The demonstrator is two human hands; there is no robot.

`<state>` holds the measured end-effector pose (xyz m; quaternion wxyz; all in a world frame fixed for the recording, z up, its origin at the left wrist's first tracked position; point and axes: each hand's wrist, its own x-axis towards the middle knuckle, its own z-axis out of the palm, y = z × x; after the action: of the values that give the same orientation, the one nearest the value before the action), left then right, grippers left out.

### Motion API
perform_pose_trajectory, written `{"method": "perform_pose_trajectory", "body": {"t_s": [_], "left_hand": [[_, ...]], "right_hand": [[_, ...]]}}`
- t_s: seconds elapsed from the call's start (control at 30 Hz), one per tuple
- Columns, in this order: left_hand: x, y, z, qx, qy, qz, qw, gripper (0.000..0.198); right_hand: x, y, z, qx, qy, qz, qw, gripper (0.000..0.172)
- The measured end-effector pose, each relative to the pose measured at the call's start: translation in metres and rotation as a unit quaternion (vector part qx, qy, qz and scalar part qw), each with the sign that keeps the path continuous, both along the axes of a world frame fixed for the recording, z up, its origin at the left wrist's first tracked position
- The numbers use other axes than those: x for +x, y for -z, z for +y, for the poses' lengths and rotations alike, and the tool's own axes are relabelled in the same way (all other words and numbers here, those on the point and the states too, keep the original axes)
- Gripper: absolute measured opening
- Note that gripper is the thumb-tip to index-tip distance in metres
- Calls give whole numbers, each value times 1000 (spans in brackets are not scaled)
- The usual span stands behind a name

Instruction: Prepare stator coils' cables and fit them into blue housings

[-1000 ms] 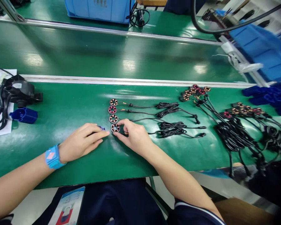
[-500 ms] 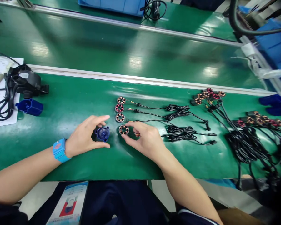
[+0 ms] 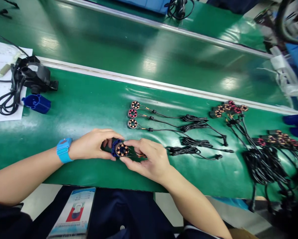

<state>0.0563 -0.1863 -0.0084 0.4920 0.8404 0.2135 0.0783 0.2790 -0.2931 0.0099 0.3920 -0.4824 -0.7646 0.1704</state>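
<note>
My left hand [image 3: 92, 145], with a blue band on its wrist, curls its thumb and fingers around a small blue plastic motor housing [image 3: 113, 146]. Between the thumb and fingertips of my right hand [image 3: 151, 160] is a ring-shaped motor stator [image 3: 122, 150] with copper windings. The stator overlaps the housing's right side, facing up; whether it sits inside cannot be seen. Thin wires run from it under my right hand towards a coiled black cable [image 3: 185, 151]. Three more stators lie in a column beyond my hands, among them a red-wound one [image 3: 132, 113].
Bundled stators [image 3: 228, 109] with black cables [image 3: 260, 166] lie on the right of the green table [image 3: 89, 99]. At the left are a black pump [image 3: 40, 76], a blue housing [image 3: 38, 103] and a paper sheet [image 3: 2, 103]. A white rail [image 3: 109, 73] crosses behind.
My right hand has brought the stator leftwards from beside the column onto the blue housing. My left hand has closed in around the housing. The camera view has shifted slightly.
</note>
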Motion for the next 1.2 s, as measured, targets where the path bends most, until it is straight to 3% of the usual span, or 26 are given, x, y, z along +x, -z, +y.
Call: {"method": "perform_pose_trajectory", "body": {"t_s": [0.13, 0.23, 0.4, 0.43, 0.57, 0.83, 1.0, 1.2], "left_hand": [[2, 1, -3, 14, -6, -2, 1000, 58], [1, 3, -3, 47, -3, -13, 999, 59], [-1, 8, -8, 104, -16, -63, 992, 63], [-1, 9, -9, 109, -16, -74, 991, 59], [-2, 11, -10, 143, 0, -96, 985, 41], [-1, 2, -21, 297, -2, -55, 953, 29], [-1, -7, -28, 348, -74, -97, 930, 26], [0, 2, -23, 372, -59, -25, 926, 35]], "right_hand": [[-2, 8, 0, -39, -18, -25, 999, 28], [1, 4, 0, -72, -19, -37, 997, 29], [19, -12, -1, -203, -62, -102, 972, 64], [24, -15, -2, -230, -65, -115, 964, 63], [36, -21, -7, -293, -63, -81, 950, 23], [31, -27, -6, -206, -49, -13, 977, 24], [25, -21, -3, -105, -15, 36, 994, 23], [22, -7, 2, -117, 0, 25, 993, 31]]}}
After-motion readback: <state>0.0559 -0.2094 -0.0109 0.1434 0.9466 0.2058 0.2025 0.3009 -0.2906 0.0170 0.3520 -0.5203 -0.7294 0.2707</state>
